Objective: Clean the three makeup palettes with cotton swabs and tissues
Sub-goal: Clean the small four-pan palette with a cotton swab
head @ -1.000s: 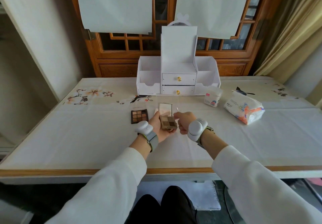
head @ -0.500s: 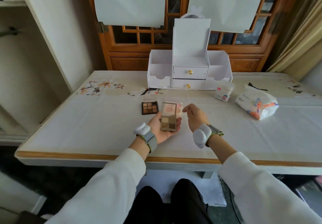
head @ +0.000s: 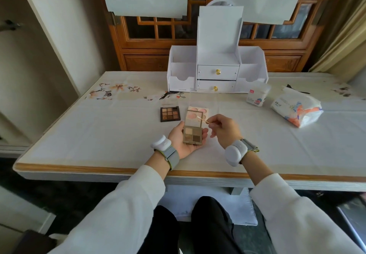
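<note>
On my left palm: four-pan eyeshadow palette [head: 192,135], lid up, cradled by my left hand [head: 183,140].
Right hand [head: 224,129]: fingers pinch cotton swab [head: 203,119], tip toward 10 o'clock.
Handling: light, rigid case, crumbly powder; I judge edges safest.

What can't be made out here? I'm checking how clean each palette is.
- Pink palette, head view: near part hidden behind the held palette.
- Held palette: residue too small to see.
- Cotton swab: tip's dirt too small; tail hidden in right hand.
- Drawers: closed.
</note>
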